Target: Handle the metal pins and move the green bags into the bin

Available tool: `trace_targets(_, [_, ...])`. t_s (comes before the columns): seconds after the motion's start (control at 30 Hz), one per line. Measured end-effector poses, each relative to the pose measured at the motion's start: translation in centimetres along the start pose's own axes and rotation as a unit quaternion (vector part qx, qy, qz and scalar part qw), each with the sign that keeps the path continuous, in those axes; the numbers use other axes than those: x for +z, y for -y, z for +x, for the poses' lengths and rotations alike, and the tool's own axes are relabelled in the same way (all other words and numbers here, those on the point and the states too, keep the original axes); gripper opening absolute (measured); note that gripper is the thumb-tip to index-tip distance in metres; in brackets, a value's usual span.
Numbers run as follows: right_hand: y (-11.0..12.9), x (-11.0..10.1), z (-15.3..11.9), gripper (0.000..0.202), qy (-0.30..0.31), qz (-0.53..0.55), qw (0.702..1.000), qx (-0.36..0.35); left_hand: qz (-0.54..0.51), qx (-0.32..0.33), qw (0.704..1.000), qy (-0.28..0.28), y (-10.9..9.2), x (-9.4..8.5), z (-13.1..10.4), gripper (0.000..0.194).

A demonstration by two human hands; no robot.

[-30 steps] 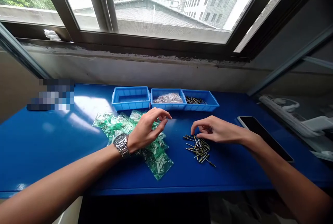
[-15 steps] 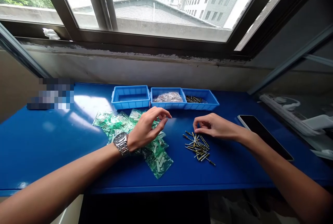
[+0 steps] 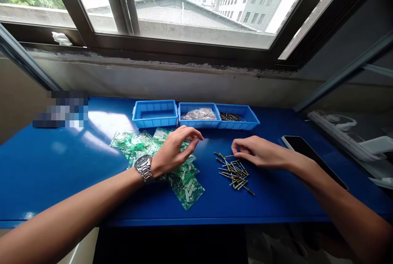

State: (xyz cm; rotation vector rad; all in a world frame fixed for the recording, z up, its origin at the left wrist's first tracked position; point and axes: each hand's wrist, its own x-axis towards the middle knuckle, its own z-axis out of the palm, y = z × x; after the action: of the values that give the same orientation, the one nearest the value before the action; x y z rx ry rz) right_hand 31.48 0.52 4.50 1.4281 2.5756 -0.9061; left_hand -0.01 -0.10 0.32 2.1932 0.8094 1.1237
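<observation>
My left hand (image 3: 175, 151), with a metal watch (image 3: 143, 168) on its wrist, hovers over a heap of green-tinted clear bags (image 3: 187, 192) that hold small pale pieces. Its fingers are curved, thumb and index apart, with nothing between them. At the top edge of a loose pile of thin metal pins (image 3: 235, 173), silver with gold-coloured and dark parts, my right hand (image 3: 253, 150) is pinched closed. One thin pin (image 3: 229, 156) sticks out leftward from its fingertips. The far end of that pin is hidden by the fingers.
Three blue bins stand along the back: a left bin (image 3: 155, 124), a middle bin (image 3: 199, 124) with clear bags, and a right bin (image 3: 239, 125) with dark pins. A phone-like dark tablet (image 3: 313, 161) lies right of my forearm. The blue table (image 3: 153, 213) has a front edge.
My right hand has shifted slightly right, and a pin now shows at its fingertips. Another pin lies at the pile's upper left. The left hand keeps its pose.
</observation>
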Motion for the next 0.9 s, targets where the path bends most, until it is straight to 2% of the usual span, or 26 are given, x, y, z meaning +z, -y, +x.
trace_targets(0.1, [1.0,-0.6,-0.3,0.026,-0.029,-0.010,1.000,-0.004,0.007,0.000,1.000,-0.006,0.0,0.0,0.0,0.013])
trace_targets(0.2, [3.0,-0.5,0.5,0.024,-0.108,0.009,0.994,-0.016,0.025,-0.001,0.999,-0.023,0.1,0.1,0.1,0.013])
trace_targets(0.3, [5.4,0.2,2.6,0.016,-0.187,0.015,0.980,-0.066,0.039,-0.003,0.998,-0.048,0.2,0.1,0.0,0.022])
trace_targets(0.37, [6.7,0.8,4.2,0.012,-0.216,0.013,0.972,-0.096,0.043,-0.002,0.997,-0.062,0.2,0.0,0.1,0.028])
trace_targets(0.47, [7.9,1.4,6.0,0.008,-0.238,0.005,0.964,-0.117,0.051,0.000,0.996,-0.078,0.2,0.0,0.1,0.023])
trace_targets(0.67, [7.9,2.2,6.8,0.008,-0.252,0.019,0.959,-0.128,0.070,-0.006,0.991,-0.110,0.1,0.0,0.2,0.004])
trace_targets(0.9, [6.7,3.9,7.2,0.014,-0.311,0.064,0.931,-0.177,0.064,-0.006,0.993,-0.103,-0.2,-0.1,0.3,0.003])
